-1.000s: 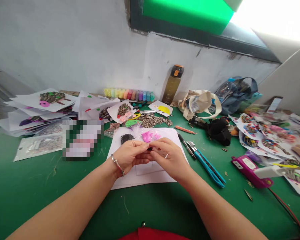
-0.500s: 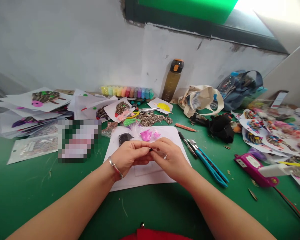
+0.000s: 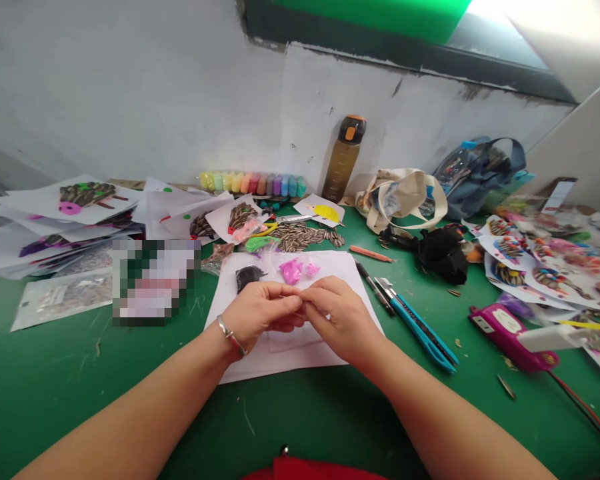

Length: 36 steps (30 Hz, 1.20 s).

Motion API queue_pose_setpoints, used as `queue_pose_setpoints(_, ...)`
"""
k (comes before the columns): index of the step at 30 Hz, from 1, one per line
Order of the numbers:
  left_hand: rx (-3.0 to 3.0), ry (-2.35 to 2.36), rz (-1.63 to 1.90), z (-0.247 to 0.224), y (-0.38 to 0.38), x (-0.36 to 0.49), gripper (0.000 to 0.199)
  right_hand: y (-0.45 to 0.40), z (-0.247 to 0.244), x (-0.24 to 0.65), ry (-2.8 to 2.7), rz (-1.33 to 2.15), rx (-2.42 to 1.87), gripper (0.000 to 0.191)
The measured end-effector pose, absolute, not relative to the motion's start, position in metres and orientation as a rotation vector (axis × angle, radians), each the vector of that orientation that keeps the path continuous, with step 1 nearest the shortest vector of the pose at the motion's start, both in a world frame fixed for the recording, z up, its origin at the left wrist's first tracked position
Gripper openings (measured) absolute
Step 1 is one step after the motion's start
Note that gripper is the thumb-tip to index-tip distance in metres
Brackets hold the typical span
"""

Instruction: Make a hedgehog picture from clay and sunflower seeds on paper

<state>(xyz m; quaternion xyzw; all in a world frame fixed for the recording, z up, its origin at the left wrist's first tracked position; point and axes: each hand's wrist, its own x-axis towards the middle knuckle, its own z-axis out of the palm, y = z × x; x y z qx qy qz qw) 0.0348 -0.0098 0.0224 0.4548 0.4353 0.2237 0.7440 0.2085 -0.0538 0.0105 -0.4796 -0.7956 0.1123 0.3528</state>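
Left hand [image 3: 261,312] and right hand [image 3: 344,321] meet at the fingertips over white paper [image 3: 285,359], fingers curled, can't tell if gripping anything, black lump [image 3: 249,275] and pink lump [image 3: 291,271] just beyond on it; slack pinch could drop any small hidden piece.

Sheet [image 3: 290,359] = matt ppr, bracelet [image 3: 225,327] shiny mtl, bottle [image 3: 341,163] smooth plstc, tote [image 3: 411,189] cloth.

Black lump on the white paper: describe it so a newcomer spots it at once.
On the green table, find the white paper lying in front of the wearer. Near its far left corner, just beyond the left hand, is the black lump. Its dark colour sets it apart from the bright pink lumps to its right.
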Motion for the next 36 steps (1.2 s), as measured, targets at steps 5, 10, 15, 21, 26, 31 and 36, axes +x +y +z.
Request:
queue_pose_setpoints(5, 1.007, 0.964, 0.492, 0.0226, -0.008, 0.0335, 0.03, -0.0542, 0.0119, 0.2074, -2.06, 0.188, -1.259, 0.018)
queue_pose_setpoints(10, 0.998, 0.965, 0.497, 0.0207, -0.008, 0.0345, 0.029, -0.0541, 0.0116, 0.2075, -2.088, 0.178, -1.26, 0.018)
queue_pose_setpoints(15, 1.008, 0.94, 0.503, 0.0181, -0.0079, 0.0353, 0.026, -0.0536, 0.0098, 0.2052, -2.07, 0.163, -1.27, 0.016)
queue_pose_setpoints(21, 1.011, 0.945, 0.527, 0.0202, -0.0094, 0.0357, 0.023, -0.053, 0.0116, 0.2014, -1.672, 0.754, -1.377, 0.008)
queue_pose_setpoints(26, 0.971, 0.956, 0.551, 0.0223, -0.0094, 0.0353, 0.024, -0.0526, 0.0133, 0.201, -1.329, 1.216, -1.285, 0.005)
queue_pose_setpoints(31, 0.965, 0.935, 0.572, 0.0188, -0.007, 0.0331, 0.027, -0.0523, 0.0167, 0.2028, -1.455, 1.086, -1.322, 0.007)
queue_pose_setpoints(36, 0.992, 0.938, 0.554, 0.019, -0.0075, 0.0332, 0.028, -0.0534, 0.0155, 0.2043, -1.599, 0.914, -1.333, 0.007)
